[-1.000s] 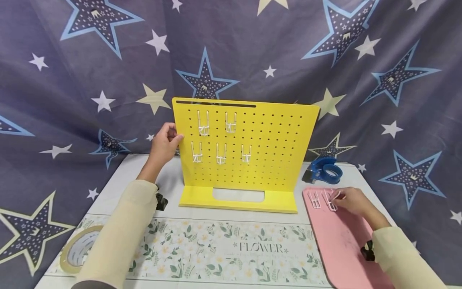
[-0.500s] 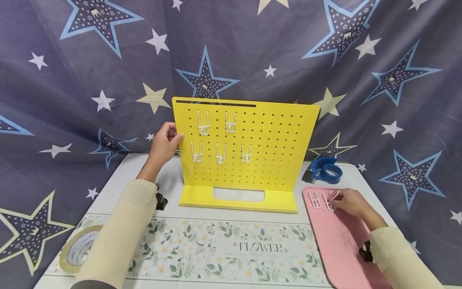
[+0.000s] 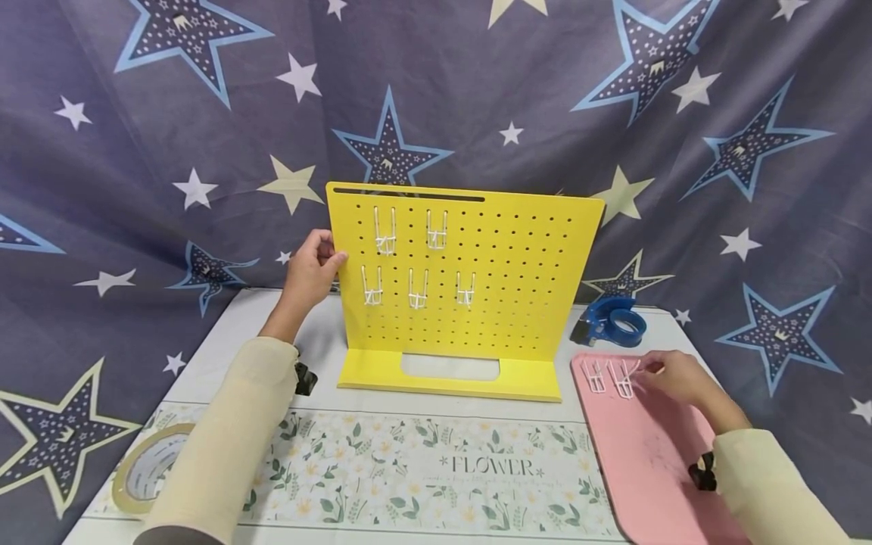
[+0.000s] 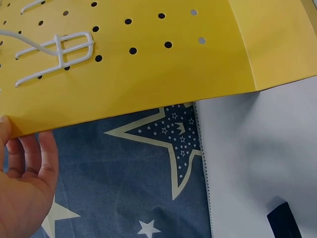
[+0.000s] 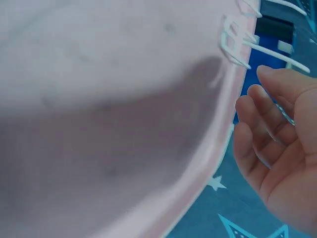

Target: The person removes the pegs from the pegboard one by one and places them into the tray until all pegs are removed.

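My left hand (image 3: 313, 269) grips the left edge of an upright yellow pegboard (image 3: 518, 288), thumb in front and fingers behind. In the left wrist view, that hand (image 4: 27, 183) is at the board's edge, below a white wire hook (image 4: 61, 52). Several such hooks hang on the board's left half, in two rows. Two more, a left hook (image 3: 596, 390) and a right hook (image 3: 624, 396), lie at the far end of a pink tray (image 3: 654, 462). My right hand (image 3: 674, 378) is beside the right hook, its fingers (image 5: 245, 106) loosely bent and apart from the thumb.
A blue tape dispenser (image 3: 609, 322) sits behind the tray. At the front left lies a roll of tape (image 3: 126, 484), partly behind my left sleeve. A floral mat (image 3: 381, 469) covers the table's front. A starry curtain (image 3: 504, 76) hangs behind.
My right hand has eased back to the right, away from the right hook, which it was touching before. That hook has shifted slightly. My left hand stays on the board's edge.
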`<state>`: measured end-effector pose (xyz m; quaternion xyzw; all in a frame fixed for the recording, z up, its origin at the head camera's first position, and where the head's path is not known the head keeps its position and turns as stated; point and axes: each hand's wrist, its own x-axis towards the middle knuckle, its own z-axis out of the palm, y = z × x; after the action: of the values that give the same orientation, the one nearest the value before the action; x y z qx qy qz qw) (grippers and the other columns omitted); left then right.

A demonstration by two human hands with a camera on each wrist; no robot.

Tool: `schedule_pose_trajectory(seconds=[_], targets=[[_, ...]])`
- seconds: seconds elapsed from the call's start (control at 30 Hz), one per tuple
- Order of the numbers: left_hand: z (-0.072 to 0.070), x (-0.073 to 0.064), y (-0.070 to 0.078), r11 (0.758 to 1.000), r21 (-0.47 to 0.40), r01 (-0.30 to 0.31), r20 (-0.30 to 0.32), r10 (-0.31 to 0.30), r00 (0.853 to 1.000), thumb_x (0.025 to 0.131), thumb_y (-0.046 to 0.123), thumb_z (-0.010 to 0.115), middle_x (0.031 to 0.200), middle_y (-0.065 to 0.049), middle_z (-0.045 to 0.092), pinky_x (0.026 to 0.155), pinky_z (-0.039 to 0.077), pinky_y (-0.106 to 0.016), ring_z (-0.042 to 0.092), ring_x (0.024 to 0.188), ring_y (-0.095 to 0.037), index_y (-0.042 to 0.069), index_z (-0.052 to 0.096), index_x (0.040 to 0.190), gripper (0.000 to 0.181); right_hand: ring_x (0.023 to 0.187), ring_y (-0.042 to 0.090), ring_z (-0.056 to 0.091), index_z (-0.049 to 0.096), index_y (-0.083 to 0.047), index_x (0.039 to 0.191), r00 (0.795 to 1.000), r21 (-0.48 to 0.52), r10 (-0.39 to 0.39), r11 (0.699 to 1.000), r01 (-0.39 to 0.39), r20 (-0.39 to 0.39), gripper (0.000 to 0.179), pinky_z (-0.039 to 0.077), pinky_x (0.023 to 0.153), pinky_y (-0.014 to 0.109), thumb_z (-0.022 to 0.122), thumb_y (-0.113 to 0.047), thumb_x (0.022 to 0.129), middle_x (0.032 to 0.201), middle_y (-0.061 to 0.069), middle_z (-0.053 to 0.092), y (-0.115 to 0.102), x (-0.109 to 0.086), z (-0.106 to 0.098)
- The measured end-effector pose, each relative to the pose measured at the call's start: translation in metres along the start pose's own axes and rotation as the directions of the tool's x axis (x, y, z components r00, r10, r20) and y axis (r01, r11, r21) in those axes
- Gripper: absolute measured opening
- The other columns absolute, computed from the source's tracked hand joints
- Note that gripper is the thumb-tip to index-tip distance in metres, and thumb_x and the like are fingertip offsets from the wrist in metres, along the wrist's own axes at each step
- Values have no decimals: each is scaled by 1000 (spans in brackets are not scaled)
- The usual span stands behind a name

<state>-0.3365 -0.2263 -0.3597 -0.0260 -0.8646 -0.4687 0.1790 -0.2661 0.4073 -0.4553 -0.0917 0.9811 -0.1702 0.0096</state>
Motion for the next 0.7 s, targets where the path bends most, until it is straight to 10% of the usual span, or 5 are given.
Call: schedule_pose_trajectory(seconds=[0.33, 0.7], targets=[[0, 0, 3, 1000, 4, 16, 11, -16, 1000, 104, 16, 60, 101, -8, 53, 71, 49, -27, 54, 86, -21, 9, 49, 127, 27, 82, 23, 70, 73, -4, 108, 991, 49, 14, 999, -8, -130, 23, 52, 65, 33, 67, -23, 97, 96, 15, 76, -22, 2, -43], [-1, -1, 3, 1000, 3, 22, 13, -22, 1000, 104, 16, 60, 100, -8, 53, 71, 49, -26, 54, 86, -21, 9, 49, 127, 27, 78, 19, 67, 75, -9, 108, 952, 72, -74, 992, 99, -299, 17, 52, 71, 40, 72, -21, 96, 92, 11, 76, -92, 15, -50]])
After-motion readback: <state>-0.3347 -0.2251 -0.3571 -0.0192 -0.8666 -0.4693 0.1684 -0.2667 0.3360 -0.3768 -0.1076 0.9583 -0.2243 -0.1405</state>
